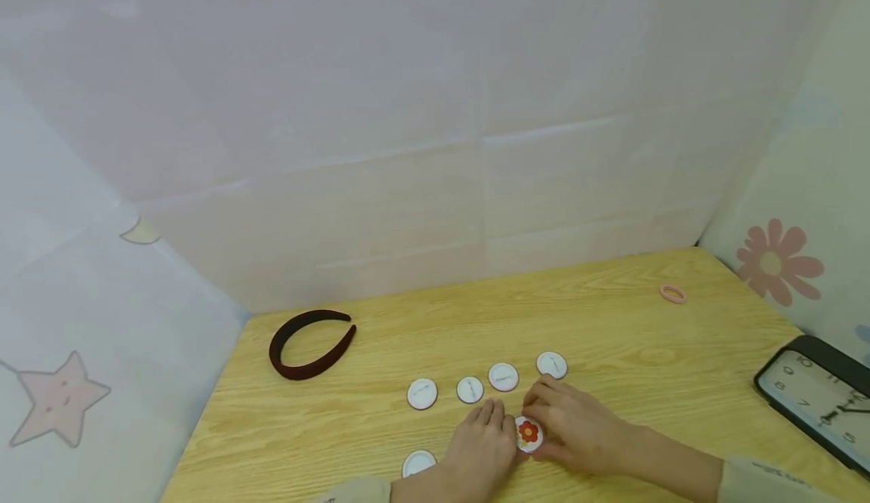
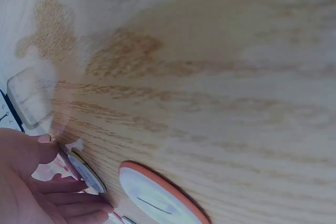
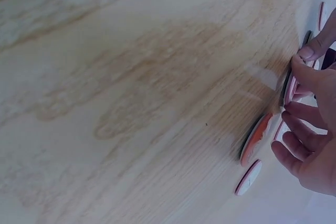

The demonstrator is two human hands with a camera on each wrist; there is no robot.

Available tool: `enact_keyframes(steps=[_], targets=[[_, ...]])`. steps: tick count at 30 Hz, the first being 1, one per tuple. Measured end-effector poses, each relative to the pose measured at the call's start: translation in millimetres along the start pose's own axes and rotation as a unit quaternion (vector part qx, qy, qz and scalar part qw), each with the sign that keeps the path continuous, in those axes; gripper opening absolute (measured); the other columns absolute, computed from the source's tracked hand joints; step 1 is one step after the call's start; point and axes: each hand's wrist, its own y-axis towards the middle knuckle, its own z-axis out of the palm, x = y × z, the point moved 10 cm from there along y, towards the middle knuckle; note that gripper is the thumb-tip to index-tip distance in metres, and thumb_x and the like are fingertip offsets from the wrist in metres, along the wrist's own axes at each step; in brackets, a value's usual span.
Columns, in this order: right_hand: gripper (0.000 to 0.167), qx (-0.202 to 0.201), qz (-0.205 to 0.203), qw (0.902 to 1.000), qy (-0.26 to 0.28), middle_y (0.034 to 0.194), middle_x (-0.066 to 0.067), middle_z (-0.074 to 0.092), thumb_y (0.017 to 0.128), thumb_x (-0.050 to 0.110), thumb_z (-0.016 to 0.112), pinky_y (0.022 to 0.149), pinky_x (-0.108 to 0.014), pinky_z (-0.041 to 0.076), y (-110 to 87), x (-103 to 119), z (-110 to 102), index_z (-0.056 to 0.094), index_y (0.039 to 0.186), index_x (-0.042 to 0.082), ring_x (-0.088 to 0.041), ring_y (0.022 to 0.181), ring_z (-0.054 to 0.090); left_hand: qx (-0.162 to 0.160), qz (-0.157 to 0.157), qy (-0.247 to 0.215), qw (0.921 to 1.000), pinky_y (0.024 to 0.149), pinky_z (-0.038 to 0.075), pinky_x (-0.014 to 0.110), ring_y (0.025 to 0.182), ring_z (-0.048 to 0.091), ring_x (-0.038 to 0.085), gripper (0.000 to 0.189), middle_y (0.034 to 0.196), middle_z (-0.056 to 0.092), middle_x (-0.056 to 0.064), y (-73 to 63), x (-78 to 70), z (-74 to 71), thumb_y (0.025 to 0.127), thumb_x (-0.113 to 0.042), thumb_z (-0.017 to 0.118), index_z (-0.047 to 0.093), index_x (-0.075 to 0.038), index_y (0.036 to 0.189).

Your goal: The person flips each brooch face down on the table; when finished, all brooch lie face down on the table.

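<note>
My right hand (image 1: 574, 427) pinches the edge of a round pin badge (image 1: 528, 433) with a red flower on its face. In the right wrist view, thumb and forefinger hold this badge (image 3: 290, 88) at opposite sides. My left hand (image 1: 479, 442) lies palm down right beside the flower badge, its fingers fairly straight. From the left wrist, the left thumb and fingers (image 2: 73, 198) show around a dark-rimmed badge (image 2: 88, 172), mostly hidden from the head view. An orange badge (image 3: 255, 139) lies by the right fingers.
Several badges lie pin side up, among them one (image 1: 504, 377) ahead of the hands and another (image 1: 418, 463) beside the left wrist. A dark red headband (image 1: 309, 371) is at the back left, a pink hair tie (image 1: 674, 294) at the back right. A clock (image 1: 816, 397) borders the right side.
</note>
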Motion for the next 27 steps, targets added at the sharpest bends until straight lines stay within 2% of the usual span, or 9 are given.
enact_keyframes(steps=[7,10,13,18,24,27], targets=[[0.038,0.011,0.032,0.9993,0.019,0.092,0.011,0.053,0.068,0.039,0.083,0.084,-0.030,0.048,6.8,-11,2,0.064,0.090,0.015,-0.008,0.091,0.044,-0.013,0.010,0.016,0.9997,0.094,0.049,0.028,0.113,0.061,0.020,0.053,0.118,0.067,0.010,-0.6,-1.4,-1.0,0.094,-0.053,0.055,0.067,-0.005,0.111],[0.038,0.015,0.013,0.9998,0.007,0.091,0.011,0.053,0.068,0.040,0.081,0.081,-0.027,0.048,8.0,-10,3,0.063,0.089,0.015,-0.008,0.090,0.044,-0.013,0.014,0.014,0.9997,0.095,0.049,0.028,0.114,0.061,0.020,0.052,0.120,0.066,0.011,-1.3,-1.9,-1.5,0.096,-0.052,0.053,0.066,-0.004,0.112],[0.035,0.007,-0.038,0.9990,-0.024,0.092,0.008,0.055,0.074,0.043,0.078,0.083,-0.029,0.048,6.9,-3,3,0.065,0.089,0.014,-0.010,0.090,0.047,-0.016,0.018,0.011,0.9996,0.095,0.049,0.029,0.115,0.060,0.021,0.049,0.120,0.066,0.011,-3.1,-2.6,-2.5,0.098,-0.049,0.052,0.066,-0.004,0.112],[0.027,-0.020,-0.119,0.9903,-0.068,0.094,0.005,0.060,0.089,0.041,0.067,0.084,-0.030,0.047,-0.3,11,0,0.070,0.087,0.014,-0.012,0.091,0.050,-0.009,0.020,0.000,0.9998,0.095,0.049,0.030,0.116,0.060,0.022,0.048,0.121,0.065,0.012,-5.7,-2.8,-0.3,0.100,-0.048,0.049,0.065,-0.004,0.112],[0.016,-0.044,-0.117,0.9915,-0.037,0.089,0.011,0.057,0.098,0.021,0.057,0.087,-0.030,0.047,-1.6,11,-3,0.067,0.085,0.018,-0.008,0.087,0.050,0.036,0.000,-0.040,0.9985,0.100,0.046,0.030,0.122,0.056,0.022,0.053,0.126,0.063,0.012,-4.8,1.0,7.4,0.097,-0.051,0.052,0.060,-0.003,0.119],[0.016,-0.054,-0.105,0.9928,-0.021,0.085,0.013,0.054,0.098,0.017,0.057,0.088,-0.030,0.046,0.3,7,-3,0.063,0.084,0.018,-0.006,0.084,0.049,0.040,-0.010,-0.055,0.9977,0.101,0.045,0.030,0.122,0.056,0.022,0.055,0.126,0.063,0.012,-3.9,3.1,7.1,0.096,-0.051,0.054,0.059,-0.003,0.121]])
